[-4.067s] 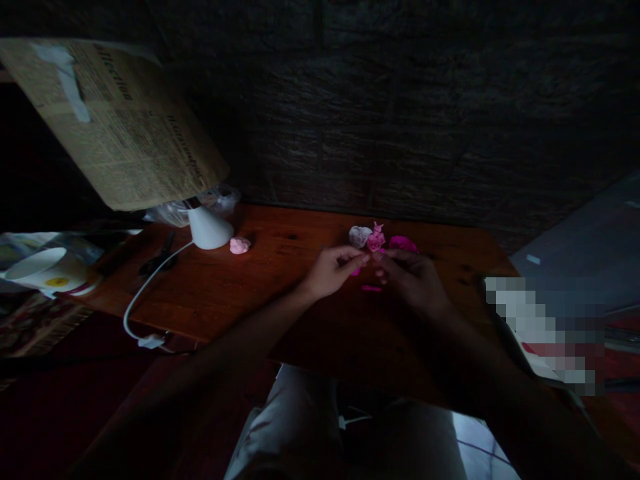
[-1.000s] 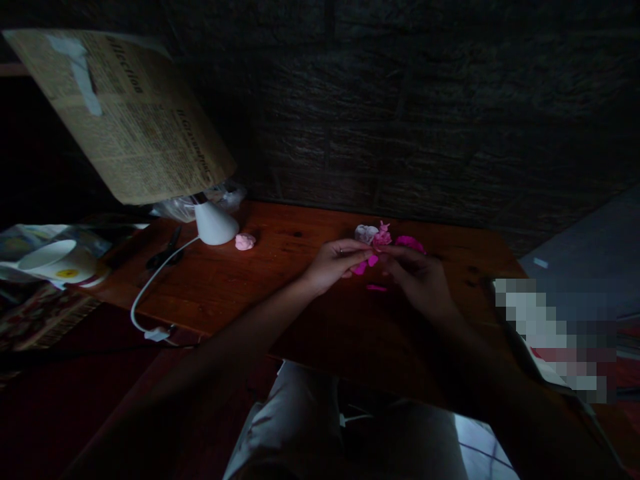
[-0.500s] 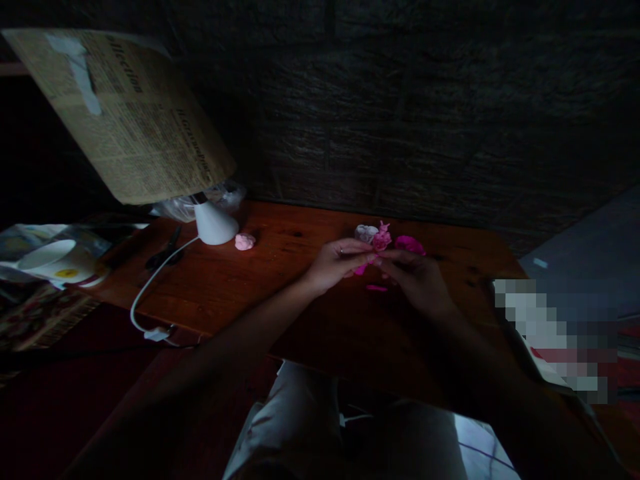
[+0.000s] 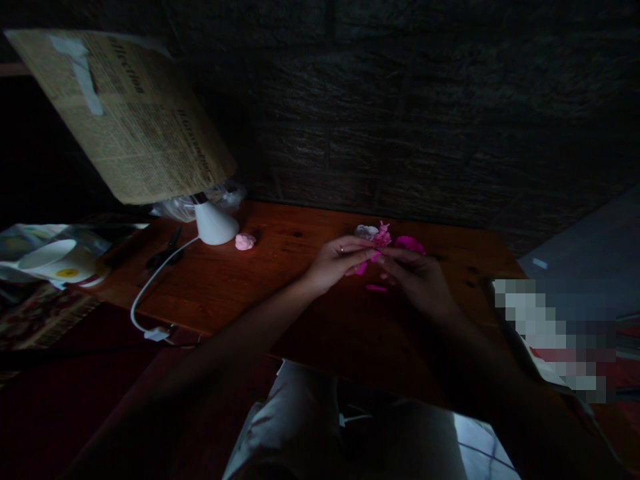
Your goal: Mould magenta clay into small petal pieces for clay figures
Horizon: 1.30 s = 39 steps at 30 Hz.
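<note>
My left hand (image 4: pixel 336 264) and my right hand (image 4: pixel 417 275) meet above the table, pinching a small bright pink piece of what looks like modelling clay (image 4: pixel 375 255) between their fingertips. Just behind the fingers stands a pink clay-like figure (image 4: pixel 383 235) with thin prongs on top. To its left is a pale, whitish-pink lump (image 4: pixel 367 231), partly covered by my left hand. A magenta lump (image 4: pixel 410 245) lies behind my right hand. Nearer to me on the wood is a thin magenta strip (image 4: pixel 377 288). A pale pink ball (image 4: pixel 245 241) rests farther left.
A lamp (image 4: pixel 217 223) with a newspaper-print shade (image 4: pixel 145 127) stands at the table's back left, its white cord (image 4: pixel 145 287) looping over the front edge. Dark scissors (image 4: pixel 165 255) lie beside it. A white mug (image 4: pixel 60 262) is at far left. A dark brick-patterned wall (image 4: pixel 350 120) rises behind.
Both hands stay in nearly the same place. The fingertips have shifted slightly around the pink piece, and a bit more of it shows between them.
</note>
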Motion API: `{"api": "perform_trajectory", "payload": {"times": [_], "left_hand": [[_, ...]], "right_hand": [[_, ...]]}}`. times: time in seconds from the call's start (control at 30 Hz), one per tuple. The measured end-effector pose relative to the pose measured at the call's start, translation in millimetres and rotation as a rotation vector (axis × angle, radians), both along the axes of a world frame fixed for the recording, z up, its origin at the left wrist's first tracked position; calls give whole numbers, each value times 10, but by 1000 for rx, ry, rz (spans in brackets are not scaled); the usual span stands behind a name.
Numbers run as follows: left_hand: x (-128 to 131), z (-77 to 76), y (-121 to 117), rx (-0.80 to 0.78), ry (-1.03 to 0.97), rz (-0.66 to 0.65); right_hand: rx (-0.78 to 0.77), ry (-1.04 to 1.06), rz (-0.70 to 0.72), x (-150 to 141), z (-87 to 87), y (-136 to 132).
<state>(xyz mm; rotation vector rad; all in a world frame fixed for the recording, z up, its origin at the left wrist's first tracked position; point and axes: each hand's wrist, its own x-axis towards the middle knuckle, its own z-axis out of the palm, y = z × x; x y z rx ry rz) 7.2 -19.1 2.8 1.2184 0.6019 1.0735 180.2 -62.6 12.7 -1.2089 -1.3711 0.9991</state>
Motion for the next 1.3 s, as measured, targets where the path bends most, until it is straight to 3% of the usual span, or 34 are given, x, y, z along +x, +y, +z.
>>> {"api": "perform_trajectory", "payload": {"times": [0.33, 1.3], "left_hand": [[-27, -4, 6, -64, -5, 19], [-13, 22, -23, -46, -1, 18]], "right_hand": [[-8, 34, 21, 4, 14, -13], [-87, 174, -2, 4, -27, 27]]}}
